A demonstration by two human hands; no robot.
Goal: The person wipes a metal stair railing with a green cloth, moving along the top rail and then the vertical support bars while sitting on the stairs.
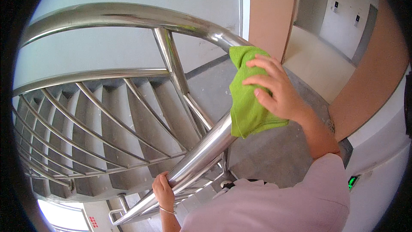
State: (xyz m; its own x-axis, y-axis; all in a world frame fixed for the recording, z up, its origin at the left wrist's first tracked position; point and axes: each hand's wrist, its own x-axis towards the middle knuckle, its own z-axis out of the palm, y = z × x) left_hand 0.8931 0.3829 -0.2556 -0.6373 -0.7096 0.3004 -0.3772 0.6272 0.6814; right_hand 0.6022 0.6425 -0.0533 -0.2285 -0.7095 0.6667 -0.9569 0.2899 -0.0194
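Observation:
A green cloth (246, 103) is draped over the curved end of the stainless steel handrail (206, 148). On top of the cloth lies my right hand (273, 85), its fingers spread and bent, pressing or resting on it; whether it grips the rail beneath cannot be seen. Lower down, my left hand (163, 188) is wrapped on the side of the same handrail, with a thin bracelet at the wrist. Its fingertips are partly hidden by the rail.
Steel balusters (106, 112) and a post (170, 58) stand beside grey stairs (119, 103). A grey landing floor (267, 154) lies below the cloth. A doorway at upper right opens onto a tiled hallway (315, 61). A lit green sign (352, 182) is on the right wall.

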